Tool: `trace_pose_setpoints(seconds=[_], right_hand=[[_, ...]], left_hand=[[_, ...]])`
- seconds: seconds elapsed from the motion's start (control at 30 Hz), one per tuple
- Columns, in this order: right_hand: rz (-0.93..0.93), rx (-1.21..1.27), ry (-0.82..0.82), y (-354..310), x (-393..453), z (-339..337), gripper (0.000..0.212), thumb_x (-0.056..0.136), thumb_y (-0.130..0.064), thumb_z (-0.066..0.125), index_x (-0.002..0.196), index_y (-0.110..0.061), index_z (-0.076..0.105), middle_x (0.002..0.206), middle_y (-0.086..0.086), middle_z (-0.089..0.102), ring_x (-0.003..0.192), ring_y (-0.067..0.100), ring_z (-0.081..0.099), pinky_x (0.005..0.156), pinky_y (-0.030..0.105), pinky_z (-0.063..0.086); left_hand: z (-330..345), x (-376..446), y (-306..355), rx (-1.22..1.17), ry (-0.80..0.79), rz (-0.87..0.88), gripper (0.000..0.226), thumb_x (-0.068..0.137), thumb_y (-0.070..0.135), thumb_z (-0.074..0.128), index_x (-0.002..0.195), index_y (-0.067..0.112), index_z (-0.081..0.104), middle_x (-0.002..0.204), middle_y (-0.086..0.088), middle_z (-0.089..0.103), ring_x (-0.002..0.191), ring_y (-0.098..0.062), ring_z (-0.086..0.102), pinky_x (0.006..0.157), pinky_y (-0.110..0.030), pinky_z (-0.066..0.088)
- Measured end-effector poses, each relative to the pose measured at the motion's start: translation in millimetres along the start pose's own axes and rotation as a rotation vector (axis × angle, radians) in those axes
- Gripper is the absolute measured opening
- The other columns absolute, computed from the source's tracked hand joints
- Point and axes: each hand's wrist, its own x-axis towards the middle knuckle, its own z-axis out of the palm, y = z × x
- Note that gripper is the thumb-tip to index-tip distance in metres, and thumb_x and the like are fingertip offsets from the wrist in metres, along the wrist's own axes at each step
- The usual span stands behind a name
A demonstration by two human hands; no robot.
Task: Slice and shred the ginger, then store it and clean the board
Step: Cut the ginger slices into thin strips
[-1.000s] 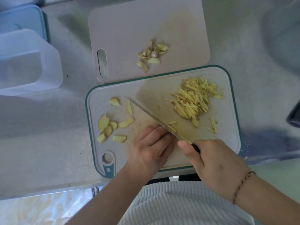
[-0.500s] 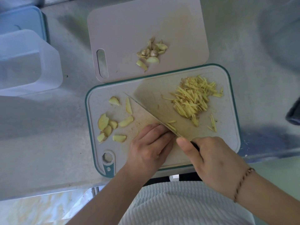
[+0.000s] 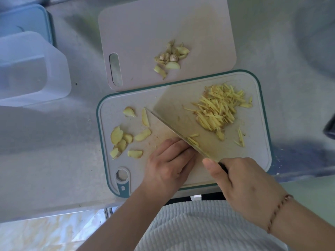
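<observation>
— What are the hands doing?
— The right hand [image 3: 243,185] grips the knife [image 3: 183,134] by its handle. The left hand [image 3: 170,163] has its fingers curled down on the cutting board [image 3: 253,160], knuckles against the blade; what it holds is hidden.
— And the ginger?
— Ginger slices [image 3: 125,138] lie left of the left hand, the ginger shreds [image 3: 217,109] beyond the blade.
— Any containers?
— A clear tub [image 3: 32,69] stands on the worktop [image 3: 54,160] at far left; its contents can't be made out. The second board [image 3: 163,33] carries ginger scraps [image 3: 170,58].
</observation>
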Motion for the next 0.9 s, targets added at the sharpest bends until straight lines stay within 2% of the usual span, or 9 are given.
trace_pose_setpoints(seconds=[0.13,0.37,0.53,0.67,0.8,0.9], right_hand=[[-0.046,0.008,0.057,-6,21,1,0.074,0.082,-0.078,0.007,0.052,-0.019,0.039,0.042,-0.003,0.039,0.040,0.014,0.042,0.048,0.036,0.044],[-0.062,0.122,0.052,-2,8,-5,0.061,0.083,-0.067,0.022,0.047,-0.019,0.030,0.038,-0.002,0.033,0.039,0.013,0.036,0.049,0.030,0.037],[-0.043,0.102,0.043,2,-4,1,0.070,0.084,-0.078,0.013,0.047,-0.021,0.033,0.040,-0.003,0.038,0.039,0.012,0.039,0.046,0.028,0.040],[-0.012,0.021,0.042,-4,5,4,0.071,0.082,-0.076,0.008,0.051,-0.020,0.039,0.041,-0.004,0.038,0.040,0.011,0.041,0.048,0.032,0.045],[-0.070,-0.005,0.068,-11,16,4,0.071,0.082,-0.076,0.008,0.052,-0.021,0.040,0.041,-0.004,0.039,0.040,0.011,0.043,0.046,0.031,0.043],[-0.066,0.033,0.051,-4,6,3,0.073,0.082,-0.080,0.006,0.050,-0.022,0.036,0.039,-0.004,0.037,0.038,0.012,0.040,0.045,0.029,0.042]], left_hand=[[1,1,0,0.011,0.006,0.009,0.007,0.081,-0.002,0.080,0.088,-0.002,0.078,0.092,-0.012,0.073,0.086,-0.026,0.068,0.078,-0.034,0.056],[0,-1,1,0.026,-0.001,0.016,0.004,0.083,0.000,0.079,0.086,-0.002,0.077,0.092,-0.013,0.073,0.084,-0.026,0.067,0.078,-0.036,0.056],[0,-2,-1,0.021,0.002,0.024,0.007,0.081,0.000,0.081,0.087,-0.002,0.078,0.094,-0.012,0.074,0.088,-0.027,0.069,0.081,-0.035,0.056],[0,-2,0,0.019,-0.005,0.027,0.008,0.083,0.000,0.079,0.091,-0.002,0.078,0.097,-0.011,0.074,0.091,-0.027,0.070,0.083,-0.035,0.056],[-1,-1,1,0.013,0.007,0.027,0.003,0.086,0.001,0.077,0.087,-0.002,0.077,0.090,-0.012,0.072,0.088,-0.025,0.067,0.080,-0.034,0.057],[-1,-3,1,0.022,0.004,0.016,0.005,0.085,0.002,0.078,0.088,-0.002,0.078,0.093,-0.011,0.073,0.089,-0.026,0.068,0.080,-0.034,0.056]])
